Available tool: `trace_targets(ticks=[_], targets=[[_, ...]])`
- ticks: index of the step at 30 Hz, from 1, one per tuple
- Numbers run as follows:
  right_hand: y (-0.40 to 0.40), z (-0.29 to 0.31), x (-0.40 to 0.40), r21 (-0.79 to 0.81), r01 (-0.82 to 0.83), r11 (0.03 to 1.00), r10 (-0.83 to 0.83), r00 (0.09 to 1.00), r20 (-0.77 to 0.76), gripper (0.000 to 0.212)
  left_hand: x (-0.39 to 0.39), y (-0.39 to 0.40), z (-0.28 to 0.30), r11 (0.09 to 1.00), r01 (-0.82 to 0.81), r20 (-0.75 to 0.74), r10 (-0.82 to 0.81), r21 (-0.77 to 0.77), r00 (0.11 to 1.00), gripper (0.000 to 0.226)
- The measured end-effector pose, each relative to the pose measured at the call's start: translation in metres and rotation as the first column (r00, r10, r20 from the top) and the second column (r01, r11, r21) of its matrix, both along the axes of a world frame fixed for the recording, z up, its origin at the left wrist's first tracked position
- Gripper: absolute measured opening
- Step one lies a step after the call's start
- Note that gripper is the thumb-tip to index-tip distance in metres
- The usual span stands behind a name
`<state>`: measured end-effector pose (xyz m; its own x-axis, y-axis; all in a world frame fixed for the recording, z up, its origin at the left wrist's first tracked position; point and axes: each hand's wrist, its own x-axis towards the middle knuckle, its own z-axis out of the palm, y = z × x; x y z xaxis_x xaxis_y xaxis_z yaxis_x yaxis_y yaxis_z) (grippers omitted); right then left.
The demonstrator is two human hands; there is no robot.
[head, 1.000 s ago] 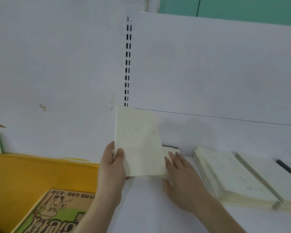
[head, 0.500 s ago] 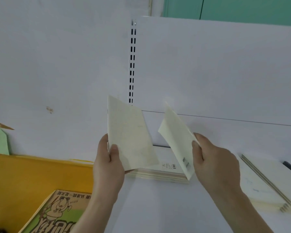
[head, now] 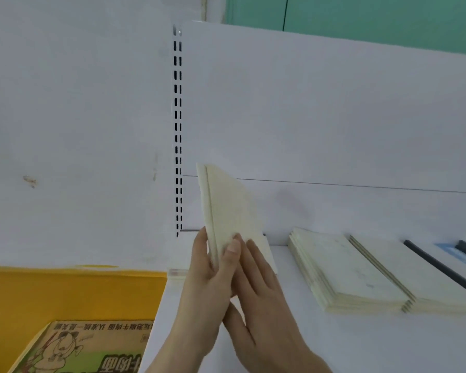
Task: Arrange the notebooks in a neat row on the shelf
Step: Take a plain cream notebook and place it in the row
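Now both hands are holding two cream notebooks [head: 232,211] upright above the white shelf [head: 334,340], long axis pointing to 12 o'clock, spines twd camera. L hand [head: 207,281] is pinching them w/ thumb; R hand [head: 256,286] is pressing flat, fingers straight. Notebook stacks [head: 347,270] are lying at 3 o'clock.

Two cream notebooks [head: 232,211] upright together above white shelf [head: 334,345], beside flat stacks [head: 347,270].
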<state>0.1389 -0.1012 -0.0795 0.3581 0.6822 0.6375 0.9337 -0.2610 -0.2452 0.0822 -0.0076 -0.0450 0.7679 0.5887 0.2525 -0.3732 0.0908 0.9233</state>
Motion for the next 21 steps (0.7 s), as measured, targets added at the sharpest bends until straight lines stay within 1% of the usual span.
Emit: trace_targets(ticks=[2,4,5,6,7,8,9,10,11,12,13,14,15,16,19,21], targets=[[-0.012,0.004,0.002,0.012,-0.062,0.998,0.063,0.998,-0.032,0.071,0.007,-0.010,-0.001,0.997,-0.044,0.007,0.043,0.070,0.999,0.024],[-0.028,0.009,0.007,0.129,-0.109,0.986,0.128,0.979,-0.156,0.061,0.014,-0.021,-0.001,0.992,-0.062,0.005,0.061,0.109,0.998,0.024],[-0.038,0.010,0.010,0.202,-0.110,0.973,0.153,0.965,-0.212,0.055,0.018,-0.027,-0.001,0.991,-0.063,0.002,0.063,0.117,0.998,0.025],[-0.048,0.010,0.014,0.261,-0.083,0.962,0.146,0.961,-0.233,0.051,0.021,-0.032,0.000,0.992,-0.063,-0.002,0.063,0.111,0.998,0.026],[-0.058,0.009,0.019,0.293,-0.020,0.956,0.090,0.970,-0.228,0.048,0.024,-0.037,0.001,0.994,-0.058,-0.002,0.059,0.089,0.998,0.026],[-0.068,0.008,0.026,0.304,0.075,0.950,-0.009,0.977,-0.212,0.047,0.027,-0.043,0.002,0.996,-0.048,0.003,0.048,0.072,0.999,0.027],[-0.079,0.010,0.033,0.305,0.200,0.931,-0.130,0.964,-0.234,0.046,0.030,-0.050,0.004,0.997,-0.036,0.010,0.036,0.069,0.999,0.027],[-0.090,0.013,0.040,0.282,0.329,0.901,-0.238,0.920,-0.312,0.047,0.034,-0.057,0.005,0.996,-0.029,0.017,0.028,0.085,0.999,0.027],[-0.102,0.018,0.046,0.247,0.418,0.874,-0.291,0.858,-0.423,0.049,0.037,-0.065,0.006,0.994,-0.020,0.020,0.018,0.111,1.000,0.026],[-0.115,0.024,0.053,0.236,0.463,0.854,-0.282,0.795,-0.537,0.048,0.041,-0.074,0.008,0.991,-0.007,0.021,0.004,0.137,1.000,0.027],[-0.130,0.030,0.059,0.262,0.468,0.844,-0.226,0.755,-0.616,0.042,0.047,-0.083,0.008,0.987,0.004,0.016,-0.006,0.160,1.000,0.026],[-0.145,0.036,0.064,0.297,0.460,0.837,-0.190,0.752,-0.631,0.031,0.053,-0.093,0.008,0.982,0.007,0.002,-0.007,0.189,1.000,0.026],[-0.160,0.042,0.067,0.318,0.458,0.830,-0.187,0.766,-0.615,0.023,0.061,-0.104,0.009,0.975,0.002,-0.020,0.002,0.224,1.000,0.024],[-0.174,0.046,0.071,0.331,0.463,0.823,-0.196,0.776,-0.599,0.019,0.069,-0.116,0.009,0.965,-0.007,-0.049,0.020,0.264,0.999,0.022],[-0.218,0.054,0.089,0.342,0.481,0.807,-0.227,0.788,-0.572,0.019,0.097,-0.157,0.010,0.894,-0.015,-0.178,0.106,0.448,0.978,0.013],[-0.248,0.056,0.111,0.262,0.530,0.807,-0.314,0.760,-0.569,0.018,0.123,-0.184,0.010,0.815,0.023,-0.272,0.167,0.579,0.948,0.016]])
